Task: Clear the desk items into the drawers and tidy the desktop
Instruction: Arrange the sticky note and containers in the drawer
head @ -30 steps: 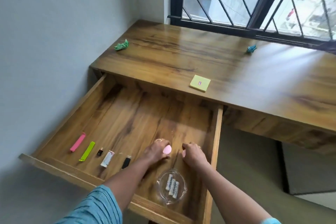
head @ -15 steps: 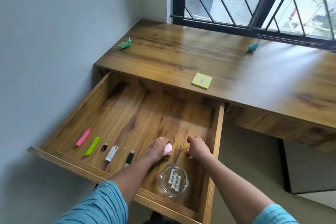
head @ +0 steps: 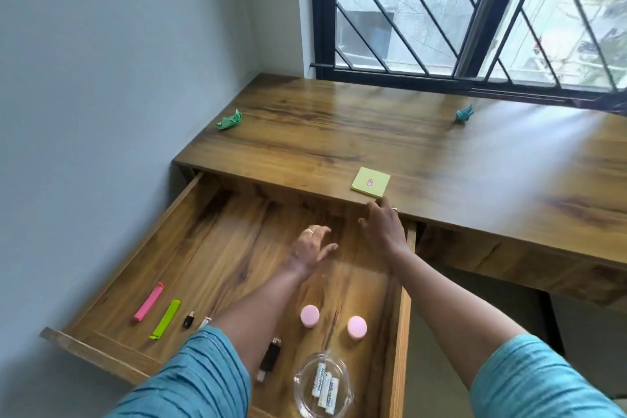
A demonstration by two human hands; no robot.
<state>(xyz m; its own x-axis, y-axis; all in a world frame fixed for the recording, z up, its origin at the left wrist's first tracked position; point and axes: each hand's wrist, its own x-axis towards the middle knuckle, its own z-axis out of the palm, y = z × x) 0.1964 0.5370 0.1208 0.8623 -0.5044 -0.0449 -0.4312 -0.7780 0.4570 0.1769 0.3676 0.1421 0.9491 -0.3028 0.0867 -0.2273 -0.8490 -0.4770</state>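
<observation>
The wooden drawer [head: 190, 210] stands pulled out under the desk [head: 475, 180]. Two pink round pieces [head: 309, 315] [head: 357, 327] lie free on its floor. My left hand [head: 312, 248] hovers empty over the drawer's middle, fingers spread. My right hand [head: 381, 227] reaches up at the desk's front edge, fingertips just below a yellow sticky-note pad [head: 370, 181], holding nothing. On the desktop sit a green folded paper [head: 230, 120] at the left and a teal folded paper [head: 464, 114] near the window.
In the drawer lie a pink clip [head: 148, 302], a green clip [head: 165, 319], a small black piece [head: 189, 320], a black stick [head: 269, 358] and a glass dish [head: 322, 387] holding three batteries. A wall [head: 101, 78] bounds the left; a barred window [head: 475, 10] stands behind.
Both hands let go of the pink pieces, which now lie on the drawer floor, and moved away toward the desk. The right hand rose to the desk edge by the pad.
</observation>
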